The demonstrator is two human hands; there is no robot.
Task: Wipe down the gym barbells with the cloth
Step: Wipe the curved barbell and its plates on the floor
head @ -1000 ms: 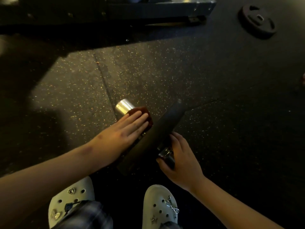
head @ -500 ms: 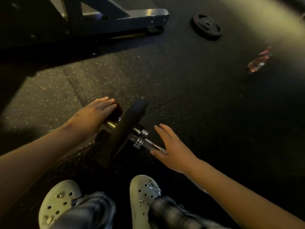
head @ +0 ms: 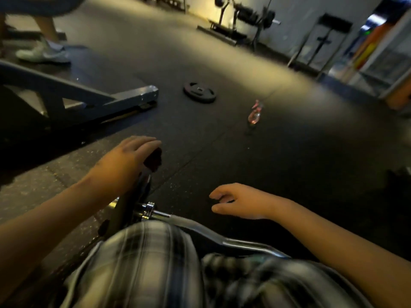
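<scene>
**Left hand on the cloth at the bar's end, right hand free**

The left hand [head: 127, 162] lies over a dark red cloth [head: 154, 160], its fingers bent down around it, and holds it against the far end of the barbell [head: 200, 233]. Part of the cloth pokes out below the fingertips. The right hand [head: 241, 202] hovers above the floor [head: 222, 165], apart from the bar, released, with its fingers loosely curled and nothing in them.

The barbell is a chrome bar with a wavy shaft. It lies low across the bottom of the view, just in front of the person's knees in plaid trousers [head: 144, 263]. A black weight plate [head: 123, 211] sits on the bar near the left hand, seen almost edge-on, with a shiny collar [head: 149, 210] just beside it on the shaft side.

Farther out on the dark rubber floor, a loose plate [head: 199, 91] lies flat. To the right of it stands a small pink spray bottle [head: 255, 113], well apart from both hands. A grey metal frame [head: 93, 101] reaches in from the left, and behind it another person's pale shoe [head: 44, 54] stands on the floor. A rack with weights [head: 246, 15] stands by the far wall. The picture is blurred, so finer detail cannot be told.
</scene>
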